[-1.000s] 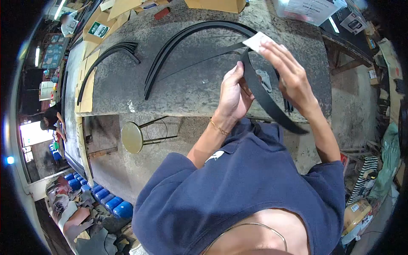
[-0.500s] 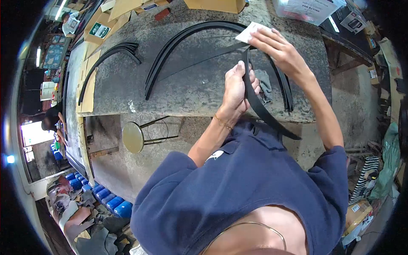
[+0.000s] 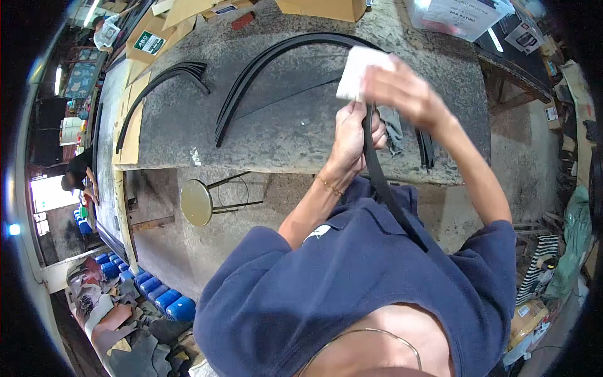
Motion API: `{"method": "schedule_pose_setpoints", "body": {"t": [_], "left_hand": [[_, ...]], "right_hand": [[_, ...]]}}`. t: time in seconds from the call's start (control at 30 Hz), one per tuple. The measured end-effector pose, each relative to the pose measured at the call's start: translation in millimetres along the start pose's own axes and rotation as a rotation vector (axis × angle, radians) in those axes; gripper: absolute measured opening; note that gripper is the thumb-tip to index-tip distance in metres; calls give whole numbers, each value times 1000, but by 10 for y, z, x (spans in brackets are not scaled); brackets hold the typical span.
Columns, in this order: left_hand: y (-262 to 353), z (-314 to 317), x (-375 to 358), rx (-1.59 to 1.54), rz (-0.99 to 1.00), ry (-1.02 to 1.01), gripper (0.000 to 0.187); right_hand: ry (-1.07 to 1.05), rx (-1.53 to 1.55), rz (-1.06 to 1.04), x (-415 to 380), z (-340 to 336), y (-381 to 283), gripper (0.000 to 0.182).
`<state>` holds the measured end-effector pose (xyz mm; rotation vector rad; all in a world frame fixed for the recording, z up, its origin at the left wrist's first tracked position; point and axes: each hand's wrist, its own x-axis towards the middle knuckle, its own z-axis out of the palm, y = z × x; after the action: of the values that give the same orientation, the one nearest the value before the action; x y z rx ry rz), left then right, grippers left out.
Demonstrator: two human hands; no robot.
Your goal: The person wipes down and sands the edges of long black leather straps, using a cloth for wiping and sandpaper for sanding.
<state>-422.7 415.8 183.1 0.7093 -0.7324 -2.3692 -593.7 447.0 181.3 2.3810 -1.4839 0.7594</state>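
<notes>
My left hand [image 3: 350, 138] is closed around a long black strip [image 3: 391, 191], thumb uppermost. One end of the strip hangs down across my shirt, and its upper end goes under a white square pad [image 3: 361, 70]. My right hand [image 3: 405, 94], smeared by motion, holds this pad just above my left fist. A bundle of similar black strips [image 3: 264, 60] lies in an arc on the table beyond my hands. Beside my left hand, partly covered, is a grey rag [image 3: 393, 129].
A second curved strip bundle [image 3: 160, 81] lies left on the worktable [image 3: 264, 151]. Cardboard boxes [image 3: 320, 7] and a clear plastic bin [image 3: 455, 19] stand at the back. A round stool [image 3: 196, 203] is below the front edge. Other people [image 3: 78, 171] are at far left.
My right hand and the white pad have moved down and slightly left, closer to my left fist. The strip's hanging end has swung down onto my shirt.
</notes>
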Motion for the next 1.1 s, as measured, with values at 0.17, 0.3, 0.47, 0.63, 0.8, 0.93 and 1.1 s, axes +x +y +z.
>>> {"method": "schedule_pose_setpoints", "body": {"t": [0.17, 0.3, 0.47, 0.63, 0.8, 0.93, 1.1], "left_hand": [[1, -71, 20, -72, 8, -124, 31], [-3, -18, 25, -32, -10, -2, 30], [-37, -99, 2, -22, 118, -169, 32], [-168, -200, 121, -54, 186, -286, 26], [-340, -251, 165, -54, 32, -257, 26], [-432, -272, 203, 60, -163, -282, 25], [-534, -470, 469, 260, -307, -248, 33]], "right_hand": [[127, -72, 77, -19, 55, 128, 29], [147, -8, -56, -50, 186, 70, 30], [266, 215, 669, -130, 136, 413, 44], [731, 1557, 1421, -388, 95, 240, 40], [823, 1901, 1360, -432, 240, -84, 36], [1013, 1863, 1242, -371, 379, -74, 32], [1081, 1791, 1144, -253, 479, -105, 29]]}}
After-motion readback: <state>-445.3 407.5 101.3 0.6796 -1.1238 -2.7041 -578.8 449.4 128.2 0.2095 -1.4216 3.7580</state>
